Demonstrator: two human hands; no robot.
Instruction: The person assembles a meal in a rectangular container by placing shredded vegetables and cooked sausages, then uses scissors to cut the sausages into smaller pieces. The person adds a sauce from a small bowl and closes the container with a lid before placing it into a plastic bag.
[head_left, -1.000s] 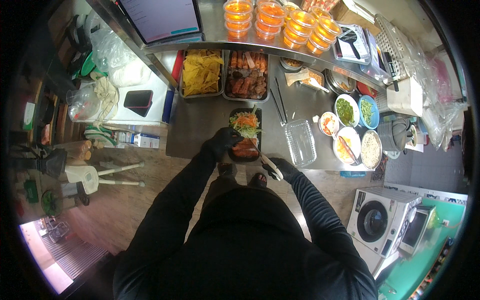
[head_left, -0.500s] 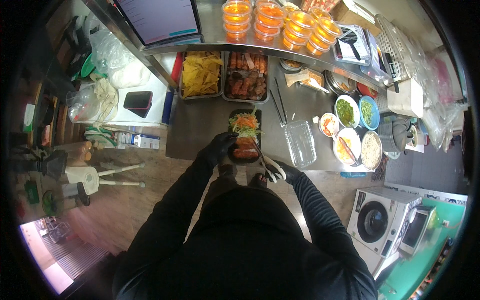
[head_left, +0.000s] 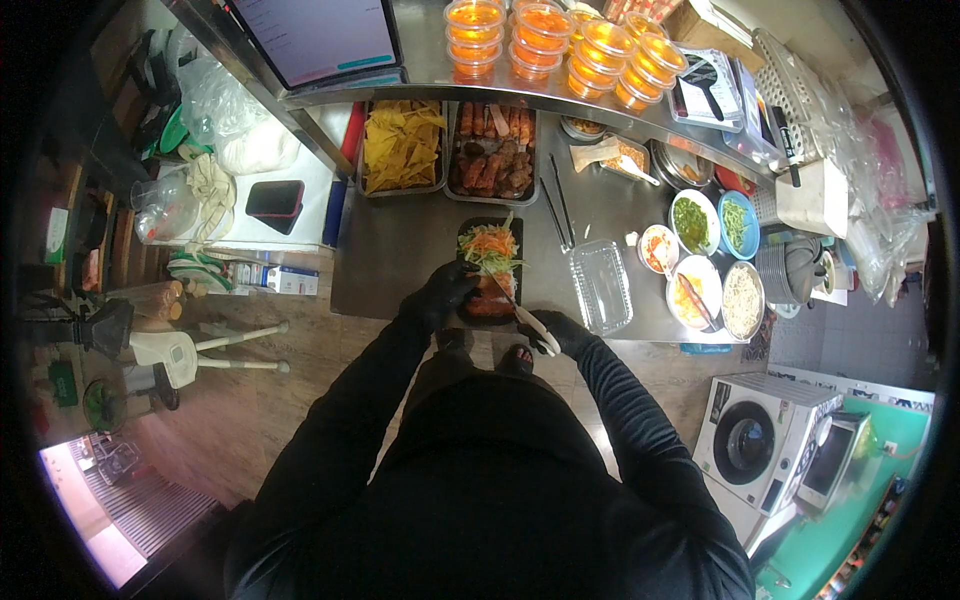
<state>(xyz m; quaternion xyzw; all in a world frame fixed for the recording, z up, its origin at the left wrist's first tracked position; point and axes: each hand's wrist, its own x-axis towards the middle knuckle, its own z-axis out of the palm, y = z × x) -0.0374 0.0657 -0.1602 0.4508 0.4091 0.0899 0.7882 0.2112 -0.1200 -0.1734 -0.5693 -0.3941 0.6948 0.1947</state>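
Note:
A black food tray (head_left: 513, 232) lies at the counter's front edge, holding shredded carrot and greens (head_left: 488, 245) in its far part. Browned meat (head_left: 490, 298) fills the near part. My left hand (head_left: 447, 290), in a black glove, has its fingers bent over the tray's left rim beside the meat. From the right, my black-gloved right hand (head_left: 567, 332) grips the pale handles of kitchen scissors (head_left: 538, 330). Their blades point up and left over the meat, and the handles are close together. Whether the blades touch the meat cannot be made out.
Behind the tray stand containers of yellow chips (head_left: 403, 150) and grilled meat (head_left: 492, 165). Tongs (head_left: 556, 205) and a clear plastic box (head_left: 601, 288) lie to the right, then bowls of chopped greens (head_left: 694, 222) and other toppings. A metal shelf (head_left: 560, 100) with sauce cups overhangs the back.
The scissors' handles have come together, and the blades now lie farther up and left across the meat. My left hand has barely moved; the tray is in the same place.

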